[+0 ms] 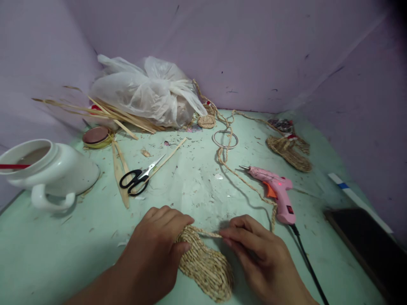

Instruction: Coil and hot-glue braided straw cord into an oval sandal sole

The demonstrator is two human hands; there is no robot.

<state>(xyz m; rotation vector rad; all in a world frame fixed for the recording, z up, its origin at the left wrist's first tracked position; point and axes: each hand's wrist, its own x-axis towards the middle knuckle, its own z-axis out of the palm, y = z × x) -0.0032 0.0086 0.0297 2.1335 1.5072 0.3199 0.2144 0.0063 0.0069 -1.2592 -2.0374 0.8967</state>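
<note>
My left hand (159,248) grips the upper end of a woven straw sole (206,264), with the thumb lying on its face. The sole is made of coiled braid and slants down to the right. From its top edge a thin braided straw cord (206,232) runs to my right hand (257,250), which pinches it between thumb and fingers. More of that cord seems to come out past my right hand and trail up the table through a metal ring (225,140). A pink glue gun (273,186) with a lit red light lies beyond my right hand.
Black-handled scissors (140,177) and flat straw strips (119,173) lie to the left, near a tipped white pot (68,169). A plastic bag (149,93) stands against the wall. At right are a finished-looking straw slipper (288,152) and a dark flat object (365,250).
</note>
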